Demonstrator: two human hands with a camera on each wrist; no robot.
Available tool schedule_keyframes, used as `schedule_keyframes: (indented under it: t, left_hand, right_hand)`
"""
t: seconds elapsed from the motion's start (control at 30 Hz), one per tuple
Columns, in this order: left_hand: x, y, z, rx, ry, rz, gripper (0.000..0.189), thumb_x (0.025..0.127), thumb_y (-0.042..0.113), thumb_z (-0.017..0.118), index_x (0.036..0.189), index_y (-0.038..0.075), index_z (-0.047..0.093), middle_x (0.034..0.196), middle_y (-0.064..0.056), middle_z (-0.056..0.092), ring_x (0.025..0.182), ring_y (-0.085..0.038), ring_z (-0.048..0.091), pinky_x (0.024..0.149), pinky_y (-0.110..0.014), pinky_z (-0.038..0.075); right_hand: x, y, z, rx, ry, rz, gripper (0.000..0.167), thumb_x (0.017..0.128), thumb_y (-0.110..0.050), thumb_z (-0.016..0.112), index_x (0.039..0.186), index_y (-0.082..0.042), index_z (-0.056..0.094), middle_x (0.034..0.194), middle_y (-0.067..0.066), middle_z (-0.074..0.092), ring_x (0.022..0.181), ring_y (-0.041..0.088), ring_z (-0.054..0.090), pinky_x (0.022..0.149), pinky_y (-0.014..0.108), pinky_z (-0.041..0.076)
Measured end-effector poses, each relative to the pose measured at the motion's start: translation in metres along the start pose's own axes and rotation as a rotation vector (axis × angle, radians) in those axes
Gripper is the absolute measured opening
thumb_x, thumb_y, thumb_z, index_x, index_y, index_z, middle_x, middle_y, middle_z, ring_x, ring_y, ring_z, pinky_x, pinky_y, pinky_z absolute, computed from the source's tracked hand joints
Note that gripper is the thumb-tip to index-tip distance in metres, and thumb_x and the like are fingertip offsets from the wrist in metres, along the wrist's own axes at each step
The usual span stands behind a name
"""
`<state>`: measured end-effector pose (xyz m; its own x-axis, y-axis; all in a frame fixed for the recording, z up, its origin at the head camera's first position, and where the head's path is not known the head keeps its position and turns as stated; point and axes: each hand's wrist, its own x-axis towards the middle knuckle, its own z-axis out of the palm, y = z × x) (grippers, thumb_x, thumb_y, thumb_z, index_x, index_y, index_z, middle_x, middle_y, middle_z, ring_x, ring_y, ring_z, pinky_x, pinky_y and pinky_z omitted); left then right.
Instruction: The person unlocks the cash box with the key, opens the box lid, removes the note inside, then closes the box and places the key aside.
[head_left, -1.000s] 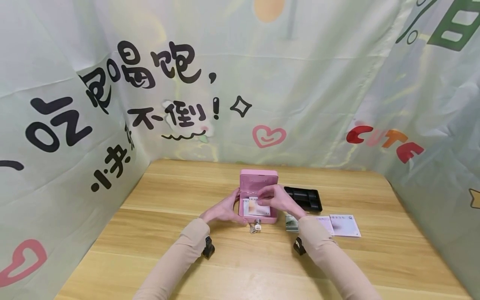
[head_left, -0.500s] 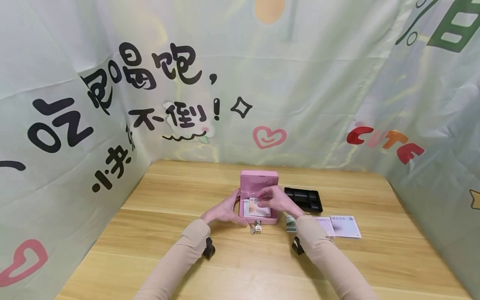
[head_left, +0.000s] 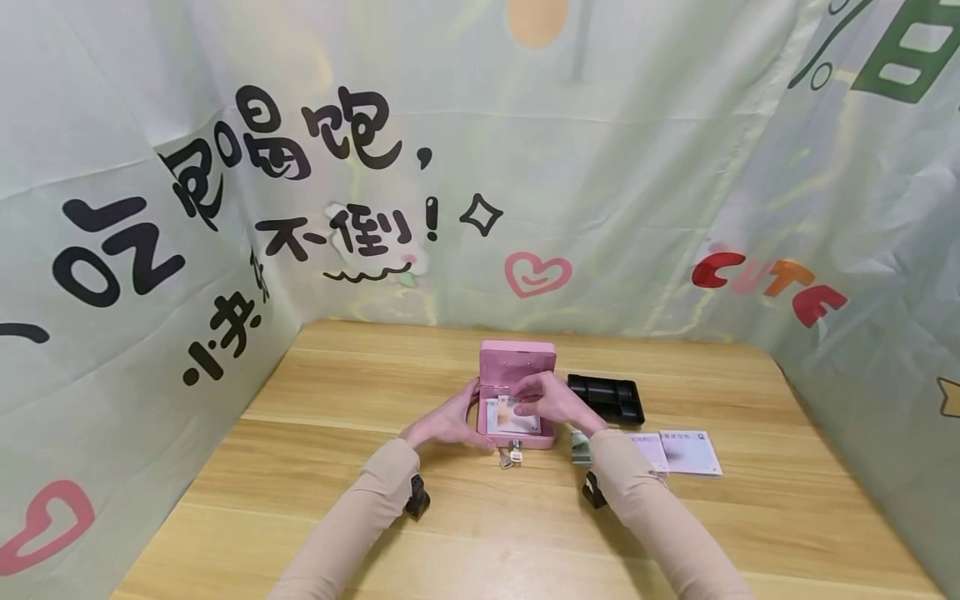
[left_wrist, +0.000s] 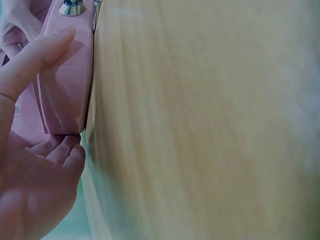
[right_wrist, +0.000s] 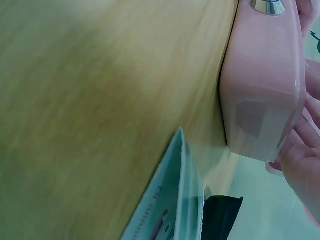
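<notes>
A pink cash box [head_left: 517,367] stands on the table with its lid raised. Banknotes [head_left: 517,422] lie inside it. My left hand [head_left: 450,418] holds the box's left end, thumb on the front wall and fingers against the side, as the left wrist view also shows. Over the right part of the box, my right hand [head_left: 557,400] dips its bent fingers to the banknotes; whether it pinches one is hidden. In the right wrist view that hand [right_wrist: 302,150] is partly behind the box wall. A lock with keys [head_left: 514,454] hangs at the box front.
To the right of the box lies a black compartment tray [head_left: 606,398]. Stacks of banknotes, one pale blue [head_left: 692,452] and one green [head_left: 582,447], lie near my right forearm. Printed cloth walls [head_left: 637,192] rise behind the wooden table [head_left: 495,533].
</notes>
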<state>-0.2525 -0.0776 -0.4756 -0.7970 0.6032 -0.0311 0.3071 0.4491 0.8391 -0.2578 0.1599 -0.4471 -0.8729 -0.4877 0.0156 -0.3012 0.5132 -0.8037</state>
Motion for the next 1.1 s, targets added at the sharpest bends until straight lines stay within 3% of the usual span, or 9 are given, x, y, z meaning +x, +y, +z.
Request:
schedule_keyframes:
  t: [0.37,0.7,0.93,1.1]
  left_hand:
    - [-0.0022,0.0006,0.0006,-0.022,-0.007,-0.006,0.124,0.068,0.013,0.092,0.16,0.006,0.01,0.164,-0.019,0.029,0.153,-0.035,0.028,0.129,-0.054,0.021]
    - [-0.0041,-0.0027,-0.0007,-0.015,-0.02,-0.011,0.125,0.07,0.017,0.091,0.16,0.0,0.006,0.166,-0.021,0.022,0.155,-0.035,0.023,0.13,-0.052,0.019]
    - [-0.0046,-0.0047,-0.0012,-0.029,-0.024,0.02,0.118,0.072,0.017,0.09,0.16,0.004,0.013,0.166,-0.018,0.026,0.154,-0.035,0.027,0.129,-0.054,0.021]
    - [-0.0043,-0.0052,-0.0022,0.013,-0.024,0.046,0.114,0.074,0.02,0.089,0.161,0.006,0.015,0.165,-0.017,0.029,0.152,-0.035,0.03,0.127,-0.057,0.023]
  right_hand:
    - [-0.0012,-0.0045,-0.0007,-0.007,-0.024,0.008,0.027,0.086,0.0,0.074,0.111,0.008,0.069,0.114,0.027,0.072,0.107,0.037,0.07,0.095,0.044,0.061]
    - [-0.0014,-0.005,0.0016,-0.039,-0.052,0.001,0.031,0.086,0.0,0.074,0.115,0.008,0.067,0.117,0.026,0.071,0.111,0.039,0.069,0.099,0.047,0.059]
    - [-0.0025,-0.0066,0.0022,-0.087,-0.049,-0.02,0.031,0.085,0.002,0.074,0.115,0.008,0.067,0.117,0.026,0.071,0.112,0.039,0.068,0.1,0.048,0.058]
    - [-0.0042,-0.0095,0.0027,-0.151,-0.018,-0.008,0.032,0.083,0.002,0.075,0.115,0.006,0.068,0.115,0.024,0.072,0.109,0.037,0.069,0.1,0.049,0.058]
